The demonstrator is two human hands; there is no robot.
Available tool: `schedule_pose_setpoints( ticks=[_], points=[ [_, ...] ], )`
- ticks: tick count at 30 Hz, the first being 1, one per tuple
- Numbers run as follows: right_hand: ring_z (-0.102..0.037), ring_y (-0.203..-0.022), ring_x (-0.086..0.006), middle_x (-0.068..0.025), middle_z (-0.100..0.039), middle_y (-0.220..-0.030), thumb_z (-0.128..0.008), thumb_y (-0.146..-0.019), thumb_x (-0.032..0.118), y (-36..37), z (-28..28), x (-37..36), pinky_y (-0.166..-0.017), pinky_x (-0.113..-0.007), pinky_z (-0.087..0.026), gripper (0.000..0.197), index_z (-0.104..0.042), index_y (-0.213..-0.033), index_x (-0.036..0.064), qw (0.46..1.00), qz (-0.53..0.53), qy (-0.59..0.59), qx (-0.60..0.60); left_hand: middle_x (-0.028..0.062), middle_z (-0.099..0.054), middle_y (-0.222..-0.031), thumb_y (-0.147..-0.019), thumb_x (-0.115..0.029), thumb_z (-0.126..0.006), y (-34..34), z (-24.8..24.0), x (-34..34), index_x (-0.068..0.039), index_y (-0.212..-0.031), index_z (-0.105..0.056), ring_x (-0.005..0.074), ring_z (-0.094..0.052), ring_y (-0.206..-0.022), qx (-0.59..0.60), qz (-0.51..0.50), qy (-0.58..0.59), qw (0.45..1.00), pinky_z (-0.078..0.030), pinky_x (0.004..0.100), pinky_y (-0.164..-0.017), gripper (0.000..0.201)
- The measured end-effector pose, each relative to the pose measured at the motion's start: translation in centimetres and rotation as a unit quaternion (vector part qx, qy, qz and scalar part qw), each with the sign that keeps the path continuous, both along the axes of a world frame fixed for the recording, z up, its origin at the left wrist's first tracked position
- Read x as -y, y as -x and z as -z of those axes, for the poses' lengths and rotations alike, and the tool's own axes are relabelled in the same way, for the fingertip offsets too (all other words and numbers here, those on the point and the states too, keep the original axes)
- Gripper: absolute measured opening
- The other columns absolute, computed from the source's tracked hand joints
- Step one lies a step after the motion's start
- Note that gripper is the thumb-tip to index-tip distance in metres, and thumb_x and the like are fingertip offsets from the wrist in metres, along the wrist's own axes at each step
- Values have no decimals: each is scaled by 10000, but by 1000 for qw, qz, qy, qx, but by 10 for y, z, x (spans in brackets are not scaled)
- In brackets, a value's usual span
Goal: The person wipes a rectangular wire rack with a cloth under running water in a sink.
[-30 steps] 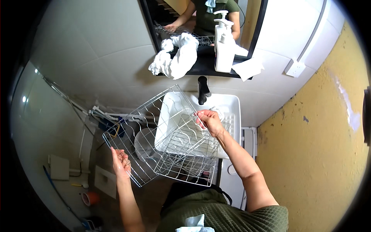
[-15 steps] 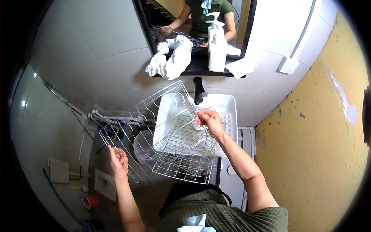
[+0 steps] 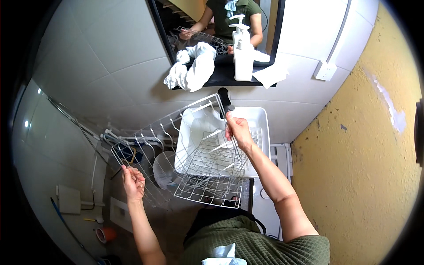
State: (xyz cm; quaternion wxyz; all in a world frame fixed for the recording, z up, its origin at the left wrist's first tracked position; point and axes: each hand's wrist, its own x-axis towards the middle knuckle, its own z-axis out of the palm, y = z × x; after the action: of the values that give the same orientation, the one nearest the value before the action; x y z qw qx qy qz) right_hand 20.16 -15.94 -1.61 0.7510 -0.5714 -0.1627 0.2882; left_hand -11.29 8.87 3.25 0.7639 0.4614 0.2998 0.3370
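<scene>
A silvery wire rack (image 3: pixel 204 100) with wavy wires hangs tilted over the left part of the white sink (image 3: pixel 266 132) and past its left side. My left hand (image 3: pixel 134 183) pinches its lower left edge between thumb and fingers. At the opposite end my right hand (image 3: pixel 239 131) is closed around the rack's right side, thumb up, close to the black faucet (image 3: pixel 223 96). Beneath it, a second wire rack (image 3: pixel 212 191) rests across the sink and juts out over the front rim toward me. The overlapping wires partly hide the basin.
On a black shelf under the mirror (image 3: pixel 278 39) are a white pump bottle (image 3: pixel 243 62), a crumpled white cloth (image 3: pixel 198 70) and white paper (image 3: pixel 270 76). A yellow wall (image 3: pixel 353 176) stands at right. Low at left are a bucket (image 3: pixel 163 165) and an orange pot (image 3: pixel 106 234).
The held rack has tilted, its right end rising toward the faucet. My right hand has turned with it, thumb now upward. My left hand keeps nearly the same place.
</scene>
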Motion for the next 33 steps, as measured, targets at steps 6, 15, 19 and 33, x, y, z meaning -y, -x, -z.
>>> schedule_pose_setpoints(
  ticks=[6,15,19,33],
  points=[
    [-562,-576,-109,-61,-637,-786,-474,-942,81,-2,-10,-18,-526,-215,-441,197,-596,-1054,-24,978,94,-185,-20,31,-486,-524,-955,-478,-398,-10,-2,4,-85,-728,-491,36,-403,-338,-38,93,-76,992,-249,149,-295,464],
    [-591,-584,-129,-108,-648,-807,-481,-933,79,-6,-8,-6,-544,-221,-476,231,-573,-1089,-64,987,35,-151,-46,27,-493,-519,-957,-475,-396,-13,-4,3,-73,-698,-498,30,-382,-328,-46,84,-82,992,-238,138,-290,489],
    [-597,-562,-113,-90,-655,-800,-457,-950,109,-15,-5,-1,-510,-198,-474,231,-586,-1077,-35,988,42,-138,-51,67,-571,-565,-983,-445,-333,-24,-15,7,-50,-730,-532,79,-510,-383,-55,92,-97,990,-257,155,-300,510],
    [-431,-435,-66,-10,-495,-584,-448,-963,157,-27,-8,13,-364,-172,-299,208,-562,-1044,3,977,116,-173,-47,-22,-515,-648,-962,-139,-477,-77,-30,20,-26,-844,-555,20,-454,-540,-54,-123,-399,907,-355,170,-477,181]
  ],
)
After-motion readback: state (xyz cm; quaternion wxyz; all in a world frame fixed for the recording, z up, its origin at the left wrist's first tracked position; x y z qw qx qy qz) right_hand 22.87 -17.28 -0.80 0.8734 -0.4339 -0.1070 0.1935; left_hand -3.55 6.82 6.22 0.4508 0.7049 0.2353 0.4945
